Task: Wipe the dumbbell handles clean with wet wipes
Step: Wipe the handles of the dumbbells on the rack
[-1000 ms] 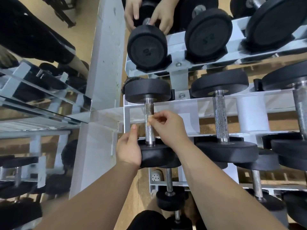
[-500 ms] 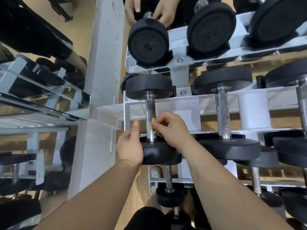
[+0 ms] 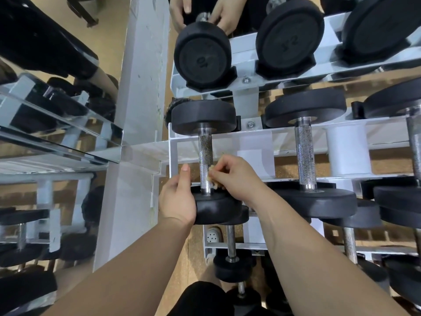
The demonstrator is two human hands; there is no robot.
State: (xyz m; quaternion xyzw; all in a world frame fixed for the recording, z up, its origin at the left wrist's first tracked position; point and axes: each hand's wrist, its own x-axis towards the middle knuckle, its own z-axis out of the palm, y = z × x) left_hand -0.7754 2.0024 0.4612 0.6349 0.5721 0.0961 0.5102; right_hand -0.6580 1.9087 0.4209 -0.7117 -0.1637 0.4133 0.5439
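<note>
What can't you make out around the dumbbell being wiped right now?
- Wipe: head view, mostly hidden by the right hand; only a crumpled scrap shows.
- Handle: its far side faces away from the camera.
- Near weight: left edge covered by the left hand.

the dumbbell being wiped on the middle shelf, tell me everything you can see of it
The dumbbell lies across the white rack's middle tier, leftmost in its row. Two round matte black heads, rubber by the look, join a knurled metal handle with brownish specks. The left hand grips the near head; the right hand presses a small crumpled wipe against the handle's near end.
</note>
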